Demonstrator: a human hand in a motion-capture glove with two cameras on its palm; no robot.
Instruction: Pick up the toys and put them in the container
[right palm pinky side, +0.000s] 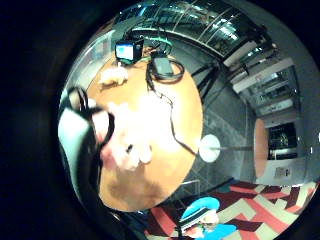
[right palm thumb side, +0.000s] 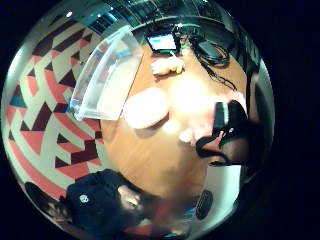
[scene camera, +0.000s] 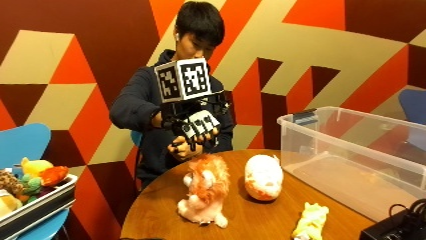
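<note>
Orange-maned plush lion (scene camera: 203, 192) stands on the bench (scene camera: 160, 210), directly beneath the gloved right hand (scene camera: 190, 135) — fingers (scene camera: 178, 148) loosely curled, holding nothing. Reaching step: lower, grasp it, carry right into the clear plastic container (scene camera: 353, 150) — still toyless.

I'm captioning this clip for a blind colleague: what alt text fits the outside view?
A person's gloved right hand hovers above a fluffy orange-and-white plush toy on a round wooden table. A round white-and-orange plush and a small yellow plush lie nearby, beside a clear plastic container, which looks empty.
</note>
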